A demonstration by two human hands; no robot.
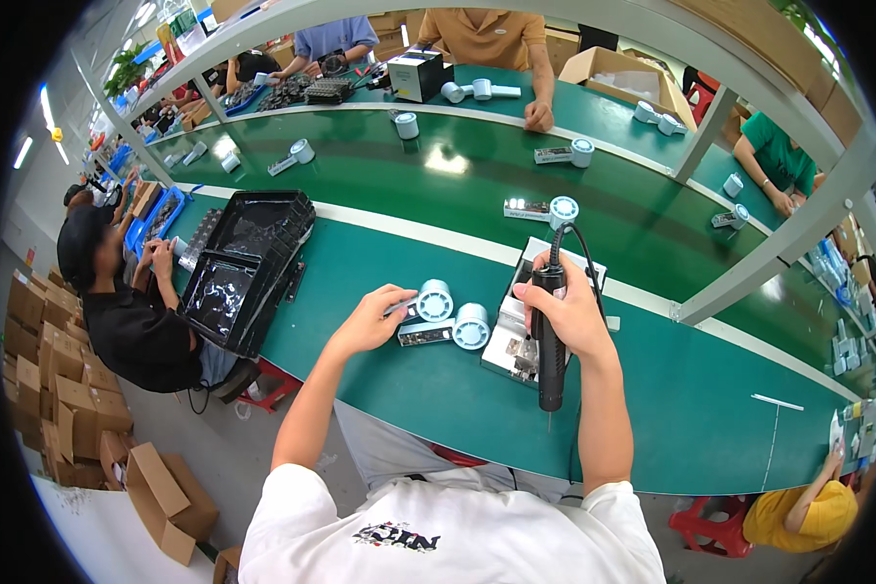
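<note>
- Nearest, the right hand (584,316) is wrapping its fingers around a black screwdriver (552,375) over the white-topped box (504,346) (keeping it upright should help).
- Left of the box, a pale-blue unit (471,326) is lying on the bench (399,409).
- Farther left, the left hand (365,323) is pinching a second unit (434,301); holding firm should prevent twisting.
- Beyond the box, a third unit (564,209) is resting on the belt (360,161).

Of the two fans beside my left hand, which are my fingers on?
The farther fan: your left hand holds its left end. The nearer fan, slightly to the right, lies outside that grasp.
</note>
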